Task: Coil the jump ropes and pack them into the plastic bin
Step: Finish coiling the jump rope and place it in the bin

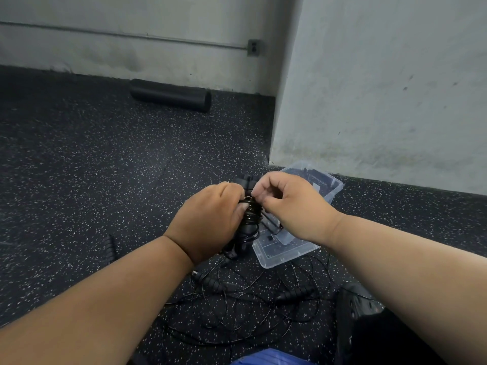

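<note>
Both hands work a wound jump rope bundle above the floor, just beside the plastic bin.

Left hand (pixel 208 219) wraps curled fingers round the black bundle (pixel 250 214), handles upright, cord wound round them. Right hand (pixel 287 201) pinches the cord at the bundle's top with thumb and curled fingers. Clear plastic bin (pixel 279 255) sits on the speckled floor (pixel 79 180) directly behind the hands, near the wall corner; dark items inside, not identifiable. Loose ropes (pixel 245 293) lie tangled on the floor below the hands. Black foam roller (pixel 171 95) lies against the far wall.
</note>
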The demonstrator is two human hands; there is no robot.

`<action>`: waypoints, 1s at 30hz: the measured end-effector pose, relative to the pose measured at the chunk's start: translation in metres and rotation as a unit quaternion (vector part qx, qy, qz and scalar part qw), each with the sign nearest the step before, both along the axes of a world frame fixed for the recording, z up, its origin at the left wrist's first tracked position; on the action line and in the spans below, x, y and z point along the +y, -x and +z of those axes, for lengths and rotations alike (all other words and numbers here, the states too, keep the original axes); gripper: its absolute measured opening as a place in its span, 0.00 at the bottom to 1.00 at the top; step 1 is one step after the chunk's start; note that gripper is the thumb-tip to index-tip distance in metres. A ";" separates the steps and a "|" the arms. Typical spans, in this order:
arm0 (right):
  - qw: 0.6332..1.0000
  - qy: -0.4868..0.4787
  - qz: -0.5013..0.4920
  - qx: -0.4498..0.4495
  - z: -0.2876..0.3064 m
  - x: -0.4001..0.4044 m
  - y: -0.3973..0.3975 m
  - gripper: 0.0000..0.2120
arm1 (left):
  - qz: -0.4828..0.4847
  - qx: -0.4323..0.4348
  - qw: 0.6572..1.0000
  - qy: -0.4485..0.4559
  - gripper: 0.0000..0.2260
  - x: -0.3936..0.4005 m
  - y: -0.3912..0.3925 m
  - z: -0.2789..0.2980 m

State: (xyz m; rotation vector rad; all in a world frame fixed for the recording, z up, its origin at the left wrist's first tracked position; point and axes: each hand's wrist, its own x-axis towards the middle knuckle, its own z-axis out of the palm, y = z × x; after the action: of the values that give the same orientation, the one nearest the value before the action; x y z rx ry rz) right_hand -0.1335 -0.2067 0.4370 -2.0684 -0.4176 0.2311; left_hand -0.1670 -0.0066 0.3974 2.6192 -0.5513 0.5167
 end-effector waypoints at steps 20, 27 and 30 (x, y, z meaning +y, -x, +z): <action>0.995 0.069 0.069 -0.023 0.007 -0.012 -0.013 0.06 | -0.067 -0.105 0.992 -0.036 0.08 -0.005 0.001 -0.004; 0.998 -0.025 0.000 0.062 -0.001 -0.006 0.000 0.08 | -0.028 -0.139 0.990 -0.008 0.10 -0.002 0.000 0.005; 0.963 -0.173 -0.041 0.204 -0.005 0.004 0.006 0.08 | -0.023 -0.158 0.987 0.013 0.09 -0.005 0.001 0.014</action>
State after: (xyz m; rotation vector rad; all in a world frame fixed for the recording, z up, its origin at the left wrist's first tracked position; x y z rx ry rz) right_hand -0.1392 -0.2032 0.4321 -1.6373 -0.1067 0.4887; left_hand -0.1678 -0.0112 0.4115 2.5056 -0.6960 0.9269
